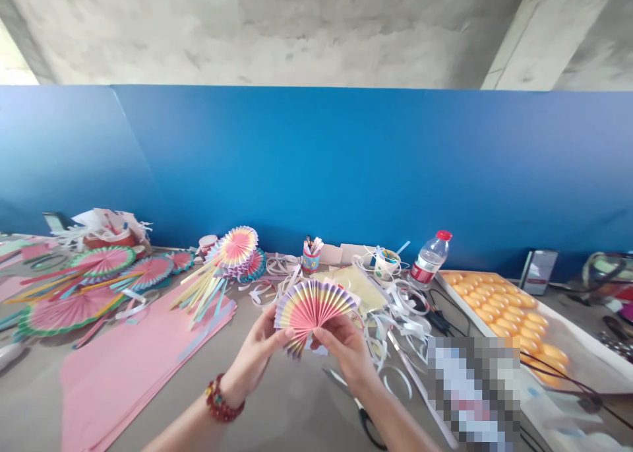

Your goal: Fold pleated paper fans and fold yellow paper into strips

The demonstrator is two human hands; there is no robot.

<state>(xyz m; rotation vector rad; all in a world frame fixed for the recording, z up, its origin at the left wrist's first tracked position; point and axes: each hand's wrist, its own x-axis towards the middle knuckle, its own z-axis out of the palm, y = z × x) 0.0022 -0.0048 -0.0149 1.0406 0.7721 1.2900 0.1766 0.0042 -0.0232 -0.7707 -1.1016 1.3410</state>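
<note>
Both hands hold a pleated paper fan [316,305], pink at the centre with yellow and purple bands toward its rim, spread partly open above the table. My left hand [264,346] grips its left side, thumb on the front folds; a red beaded bracelet circles that wrist. With thumb and fingers my right hand [341,346] pinches the lower right folds near the middle. Scissors [363,416] with a black handle lie under my right forearm, partly covered by it. To the left are stacked pink paper sheets [128,366].
Finished paper fans on sticks [237,247] and more round fans [74,307] lie at left. White paper strips [390,333] tangle at right, near a red-capped bottle [429,260] and a pen cup [311,260]. A tray with orange domes [514,313] stands far right, before a blue partition [316,168].
</note>
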